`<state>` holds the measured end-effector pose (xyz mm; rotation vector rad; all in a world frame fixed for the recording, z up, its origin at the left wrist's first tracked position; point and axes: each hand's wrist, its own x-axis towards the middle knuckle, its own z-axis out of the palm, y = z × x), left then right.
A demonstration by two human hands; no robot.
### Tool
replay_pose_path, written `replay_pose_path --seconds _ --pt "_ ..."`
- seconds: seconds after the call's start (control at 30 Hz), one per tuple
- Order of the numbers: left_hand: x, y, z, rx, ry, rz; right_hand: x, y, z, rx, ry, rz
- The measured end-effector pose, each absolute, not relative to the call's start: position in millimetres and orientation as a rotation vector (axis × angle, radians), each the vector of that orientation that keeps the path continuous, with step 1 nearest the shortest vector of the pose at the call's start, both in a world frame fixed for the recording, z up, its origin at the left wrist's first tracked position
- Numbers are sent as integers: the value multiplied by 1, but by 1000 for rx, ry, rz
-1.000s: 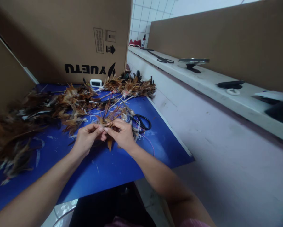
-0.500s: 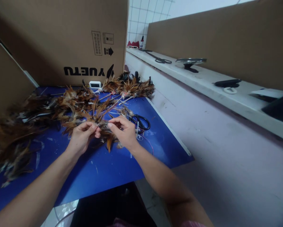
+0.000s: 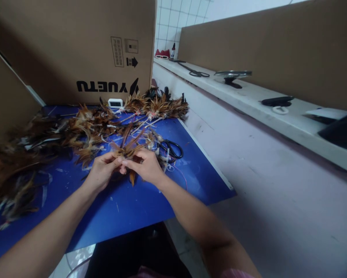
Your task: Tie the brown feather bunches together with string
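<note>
Blue tabletop (image 3: 150, 208) is spread out under my arms, with pale scraps on it. Over it, my left hand (image 3: 100, 172) and right hand (image 3: 147, 165) are close together, thumb tips meeting. Both pinch a small bunch of brown feathers (image 3: 130, 148), and its long tips poke up and away from me. Half a second ago my right hand was off to the side, with a gap between my thumbs. Now the gap is gone, so I think both hands are busy at one spot. My fingers hide what they do there. Past my right hand, the black scissors (image 3: 175, 150) have not moved. To the left lies a big feather pile (image 3: 19, 162); farther off are more feather bundles (image 3: 169, 108) and a tall cardboard box (image 3: 75, 46).
</note>
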<state>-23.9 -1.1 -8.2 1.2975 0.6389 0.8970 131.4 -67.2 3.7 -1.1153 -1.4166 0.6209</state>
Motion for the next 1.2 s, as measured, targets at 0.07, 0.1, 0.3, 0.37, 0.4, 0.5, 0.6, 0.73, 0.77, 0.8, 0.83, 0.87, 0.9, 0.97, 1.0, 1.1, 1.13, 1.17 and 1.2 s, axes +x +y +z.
replay_pose_path --seconds 0.07,0.1,0.3,0.37,0.4,0.5,0.6,0.73,0.77,0.8,0.83,0.87,0.9,0.97,1.0,1.1,1.13,1.17,1.2 --pt "-25 -2 -9 1318 637 853 133 -68 4 -1069 -1431 739" --pt "-25 -2 -9 1323 639 826 134 -69 5 -1037 -1441 800" --pt "-27 -4 -3 1337 629 716 137 -71 13 -874 -1411 1030" --pt "-27 -5 0 1326 620 691 138 -71 14 -833 -1399 1086" --pt "-27 -6 0 1317 618 681 138 -71 15 -819 -1393 1103" --pt "-27 -7 2 1303 643 651 140 -69 11 -805 -1375 1073" --pt "-28 -8 2 1291 672 637 142 -65 3 -812 -1342 1040" --pt "-26 -9 4 1235 674 642 141 -61 -4 -839 -1275 1057" --pt "-26 -10 5 1219 671 642 141 -61 -5 -856 -1260 1061" --pt "-25 -10 5 1204 664 639 140 -61 -5 -875 -1245 1068" --pt "-25 -10 6 1189 656 637 140 -61 -4 -891 -1233 1077" --pt "-25 -11 6 1176 647 634 140 -62 -3 -899 -1224 1088" --pt "-25 -11 6 1163 637 632 140 -62 -3 -898 -1221 1100" --pt "-25 -11 6 1136 611 623 139 -64 0 -879 -1220 1126" --pt "-26 -11 6 1124 597 616 139 -64 1 -873 -1217 1137" --pt "-27 -11 7 1099 576 583 140 -66 3 -883 -1201 1161" --pt "-27 -11 7 1094 579 573 140 -66 3 -885 -1199 1163" --pt "-27 -11 7 1090 588 566 140 -66 4 -886 -1197 1159" --pt "-27 -11 7 1087 596 559 140 -66 4 -885 -1197 1151"
